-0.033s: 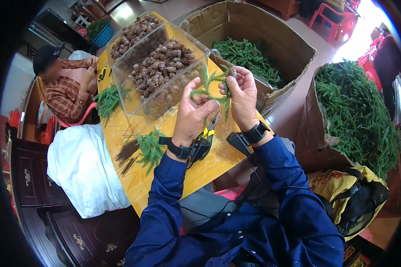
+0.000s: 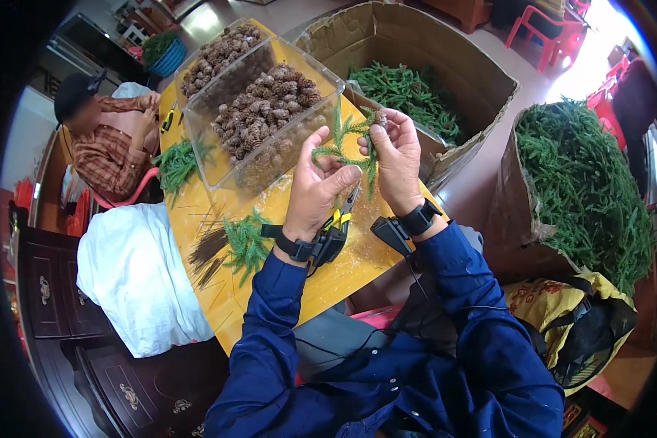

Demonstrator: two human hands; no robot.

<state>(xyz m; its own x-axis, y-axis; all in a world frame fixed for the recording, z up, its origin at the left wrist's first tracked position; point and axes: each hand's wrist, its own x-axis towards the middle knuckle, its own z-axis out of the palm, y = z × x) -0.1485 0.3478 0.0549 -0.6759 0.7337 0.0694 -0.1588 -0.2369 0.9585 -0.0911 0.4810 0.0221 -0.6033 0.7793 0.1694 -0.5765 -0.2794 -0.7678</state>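
Observation:
My right hand (image 2: 396, 157) pinches a small pine cone (image 2: 380, 119) together with a green artificial pine sprig (image 2: 352, 125) between thumb and fingers. The sprig's needled arms spread left toward my left hand (image 2: 317, 186). That hand is open, its thumb and forefinger apart, with one tip of the sprig beside the forefinger; its other fingers are partly hidden. Below it, yellow-and-black pliers (image 2: 341, 217) lie on the yellow table (image 2: 292, 303), partly covered by the wrist device.
A clear plastic bin (image 2: 210, 171) of pine cones stands ahead. Thin brown wires (image 2: 210, 248) and loose sprigs (image 2: 247, 244) lie left. Cardboard boxes (image 2: 489, 102) of greenery stand right. A person in a plaid shirt (image 2: 113, 157) sits at the far left, near a white sack (image 2: 142, 277).

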